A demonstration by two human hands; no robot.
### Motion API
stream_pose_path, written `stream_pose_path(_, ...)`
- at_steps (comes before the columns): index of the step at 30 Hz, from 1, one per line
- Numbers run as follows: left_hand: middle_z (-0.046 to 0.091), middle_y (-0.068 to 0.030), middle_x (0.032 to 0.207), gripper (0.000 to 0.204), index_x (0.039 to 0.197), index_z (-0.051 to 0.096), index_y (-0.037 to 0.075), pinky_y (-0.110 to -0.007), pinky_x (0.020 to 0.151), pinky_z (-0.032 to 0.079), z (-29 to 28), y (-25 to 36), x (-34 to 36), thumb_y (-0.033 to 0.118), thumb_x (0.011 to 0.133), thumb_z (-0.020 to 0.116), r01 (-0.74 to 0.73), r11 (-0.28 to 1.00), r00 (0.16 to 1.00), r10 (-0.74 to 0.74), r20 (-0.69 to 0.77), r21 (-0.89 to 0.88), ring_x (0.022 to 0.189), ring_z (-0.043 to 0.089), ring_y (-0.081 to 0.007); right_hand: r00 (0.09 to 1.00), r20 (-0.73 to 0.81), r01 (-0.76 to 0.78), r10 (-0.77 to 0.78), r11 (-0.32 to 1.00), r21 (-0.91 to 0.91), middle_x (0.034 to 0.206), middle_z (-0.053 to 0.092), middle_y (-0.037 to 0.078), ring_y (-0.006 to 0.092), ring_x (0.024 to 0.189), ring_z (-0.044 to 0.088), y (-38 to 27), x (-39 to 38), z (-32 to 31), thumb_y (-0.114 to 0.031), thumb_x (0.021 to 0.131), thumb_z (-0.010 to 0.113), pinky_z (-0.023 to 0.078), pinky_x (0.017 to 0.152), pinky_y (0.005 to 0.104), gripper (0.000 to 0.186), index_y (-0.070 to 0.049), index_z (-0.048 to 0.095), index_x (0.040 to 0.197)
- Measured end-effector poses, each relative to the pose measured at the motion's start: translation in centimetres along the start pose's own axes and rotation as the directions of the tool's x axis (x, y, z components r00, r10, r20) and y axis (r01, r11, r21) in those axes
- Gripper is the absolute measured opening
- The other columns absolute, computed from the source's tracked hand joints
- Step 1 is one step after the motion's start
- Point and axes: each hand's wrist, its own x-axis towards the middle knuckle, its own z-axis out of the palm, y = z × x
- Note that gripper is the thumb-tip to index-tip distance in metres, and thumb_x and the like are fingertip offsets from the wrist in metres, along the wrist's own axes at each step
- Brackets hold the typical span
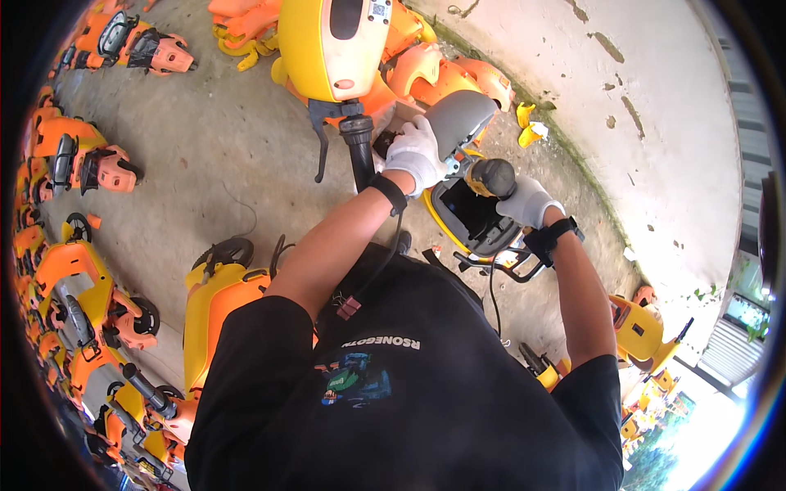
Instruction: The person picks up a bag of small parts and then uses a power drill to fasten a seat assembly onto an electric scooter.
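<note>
Near: black-shirted torso, both forearms reaching fwd over yellow scooter body [327, 49]. Right hand [528, 200], white-gloved, wrapped shut round black rubber handlebar grip [491, 176] at bar's right end. Left hand [416, 151], white-gloved, fingers curled on grey plastic headlight cowl [460, 119], just beside black left grip w/ brake lever [356, 139]. Judgement: keep right hand steadying bar, work cowl loose w/ even pull, no twisting. Far: orange-yellow scooter shells [78, 159] along concrete floor's left edge.
</note>
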Motion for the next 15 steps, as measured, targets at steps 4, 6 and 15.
stream_pose_path(4,0.049,-0.0303,0.11,0.071,0.113,0.032,-0.005,-0.042,0.089,0.047,0.02,-0.59,-0.03,0.027,0.064,0.072,-0.008,0.995,1.0,0.011,0.022,-0.097,0.106,0.054,-0.0401,0.999,-0.011,0.044,-0.045,0.997,-0.066,0.089,0.065,0.023,0.0373,0.089,0.061,-0.36,0.11,0.08,-0.02,0.066,0.06,0.048,0.081,0.0391,0.035,-0.003,0.064,0.097)
stream_pose_path(6,0.049,-0.0302,0.11,0.071,0.113,0.032,-0.005,-0.042,0.089,0.047,-0.27,-0.59,-0.11,0.028,0.065,0.072,0.006,0.991,0.999,0.001,0.053,-0.132,0.105,0.054,-0.04,0.998,-0.004,0.056,-0.057,0.992,-0.114,0.089,0.064,0.023,0.0381,0.089,0.061,-0.7,-0.07,-0.08,-0.02,0.066,0.06,0.049,0.08,0.0392,0.034,-0.002,0.064,0.095)
stream_pose_path(15,0.043,-0.0334,0.119,0.096,0.127,0.022,-0.012,-0.042,0.088,0.049,-0.27,-0.64,0.24,0.041,0.068,0.075,0.021,0.997,0.988,-0.009,0.151,-0.079,0.11,0.053,-0.0403,0.998,-0.047,0.027,-0.03,0.998,-0.052,0.087,0.064,0.024,0.0391,0.087,0.06,-0.42,-0.08,0.5,-0.022,0.066,0.06,0.049,0.077,0.0394,0.032,-0.001,0.064,0.091)
